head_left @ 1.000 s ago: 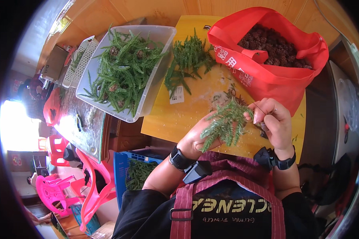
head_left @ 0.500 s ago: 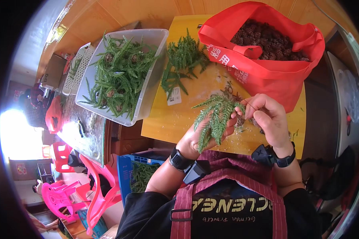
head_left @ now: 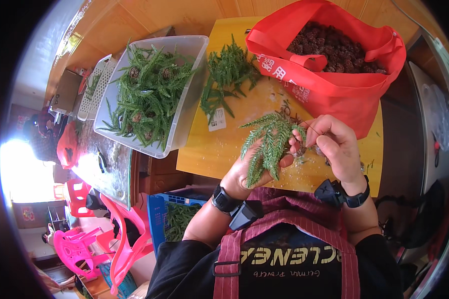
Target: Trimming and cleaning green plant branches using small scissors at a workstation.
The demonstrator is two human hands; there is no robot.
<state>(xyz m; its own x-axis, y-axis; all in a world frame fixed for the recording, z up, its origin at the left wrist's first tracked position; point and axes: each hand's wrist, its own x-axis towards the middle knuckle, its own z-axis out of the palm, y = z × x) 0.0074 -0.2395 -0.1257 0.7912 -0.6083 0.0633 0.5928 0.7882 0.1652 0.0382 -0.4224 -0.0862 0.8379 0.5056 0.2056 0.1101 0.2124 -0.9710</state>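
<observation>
My left hand (head_left: pixel 249 167) is closed round the stems of a green artificial pine sprig (head_left: pixel 270 144), whose needled tips droop over the fingers. Close to its right, my right hand (head_left: pixel 336 147) is pinched at the stem end, with thumb and forefinger together on what looks like a thin dark wire (head_left: pixel 314 130). The fingers of both hands nearly meet there, hiding the join. Below and behind them, small brownish bits lie on the yellow board (head_left: pixel 209 159), too covered to make out. More loose green sprigs (head_left: pixel 229 65) lie at the board's far left.
A red bag (head_left: pixel 334 94) full of brown pinecones (head_left: pixel 329 47) stands at the far right. Left of the board, a clear plastic bin (head_left: pixel 172 142) holds sprigs with pinecones. A blue crate (head_left: pixel 158 219) with greenery sits lower left, near pink plastic chairs (head_left: pixel 77 249). Pliers (head_left: pixel 101 162) lie on the side table.
Both hands stay in nearly the same place with the sprig. The right hand's fingers have shifted very slightly up and left at the stem end.
</observation>
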